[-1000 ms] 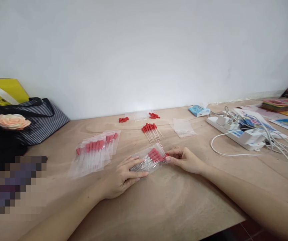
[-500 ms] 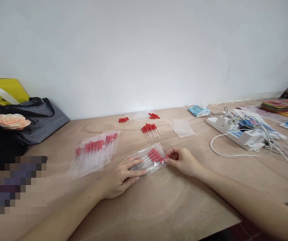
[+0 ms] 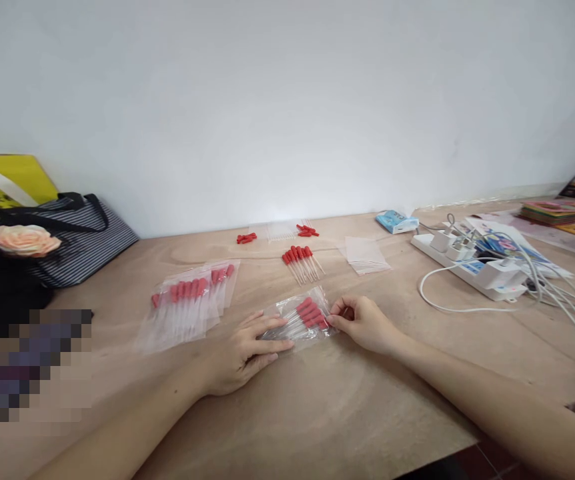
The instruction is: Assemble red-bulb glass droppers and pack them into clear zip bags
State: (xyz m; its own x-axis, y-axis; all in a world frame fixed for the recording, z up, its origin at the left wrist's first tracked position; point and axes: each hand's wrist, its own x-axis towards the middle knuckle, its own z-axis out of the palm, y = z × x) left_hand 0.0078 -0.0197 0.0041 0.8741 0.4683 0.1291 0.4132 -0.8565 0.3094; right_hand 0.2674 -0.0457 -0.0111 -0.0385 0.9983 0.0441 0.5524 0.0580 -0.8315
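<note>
A clear plastic bag with several red-bulbed droppers inside lies flat on the wooden table before me. My left hand rests with its fingers spread over the bag's left end, on the side of the clear tubes. At the right end, thumb and forefinger of my right hand pinch the bag's edge near the bulbs. Left of my hands, filled bags of droppers overlap in a row. Loose assembled droppers lie just beyond the bag, with a stack of flat bags to their right.
Loose red bulbs and clear tubes lie near the wall. On the right are a white power strip with tangled cables and a blue tissue pack. A striped bag stands at the left.
Inside the bag, the red bulbs near my right fingers have shifted slightly and lie more evenly together. My left hand has stayed nearly still.
</note>
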